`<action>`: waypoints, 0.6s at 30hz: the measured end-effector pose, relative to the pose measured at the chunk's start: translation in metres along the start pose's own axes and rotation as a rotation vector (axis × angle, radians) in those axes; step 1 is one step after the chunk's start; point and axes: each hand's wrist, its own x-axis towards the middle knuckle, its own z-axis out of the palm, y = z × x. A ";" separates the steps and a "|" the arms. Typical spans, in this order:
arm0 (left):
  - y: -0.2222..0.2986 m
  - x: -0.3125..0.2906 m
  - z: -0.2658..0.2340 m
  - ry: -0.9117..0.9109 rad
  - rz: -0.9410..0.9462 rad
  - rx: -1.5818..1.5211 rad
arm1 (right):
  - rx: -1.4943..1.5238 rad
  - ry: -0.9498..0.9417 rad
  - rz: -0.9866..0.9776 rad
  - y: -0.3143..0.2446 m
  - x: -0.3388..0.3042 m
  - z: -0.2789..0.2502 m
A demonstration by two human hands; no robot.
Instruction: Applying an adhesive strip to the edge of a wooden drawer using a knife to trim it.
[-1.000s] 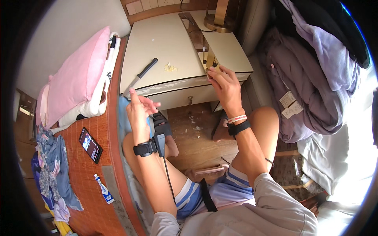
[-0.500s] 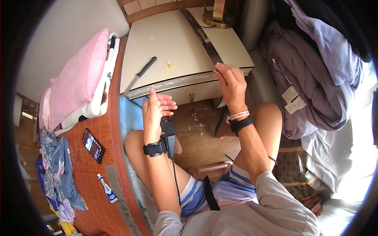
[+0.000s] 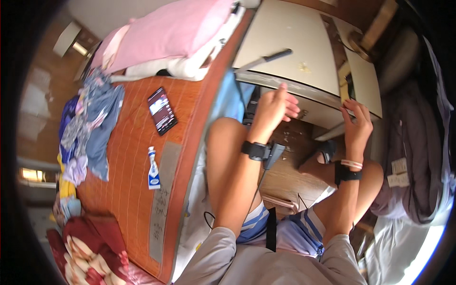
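My left hand [image 3: 276, 110] hangs in front of the cream nightstand [image 3: 285, 33], thumb up and fingers stretched out, holding nothing visible. At the nightstand's right front edge, my right hand [image 3: 357, 127] has bent fingers, with thumb and fingertips drawn together beside a dark glossy strip [image 3: 336, 40]. Whatever might be between those fingertips is too small to make out. A knife with a black handle [image 3: 278, 55] lies on the nightstand top, its blade toward the front left corner. Pale yellowish scraps [image 3: 304, 67] lie to its right.
On the orange bed mat [image 3: 128, 128] at left lie a phone [image 3: 162, 111], a white-and-blue tube [image 3: 153, 168] and crumpled clothes [image 3: 97, 123]. A pink pillow [image 3: 175, 35] is behind them. Dark bedding [image 3: 413, 156] is piled at right. White bits [image 3: 286, 148] dot the wooden floor.
The view has swung left, so the nightstand and both hands appear farther right and more of the bed shows. The knife stays on the nightstand top. My right hand remains by its front edge.
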 end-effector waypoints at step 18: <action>0.073 -0.157 -0.258 0.732 0.002 1.001 | 0.161 0.018 0.154 0.001 0.010 0.017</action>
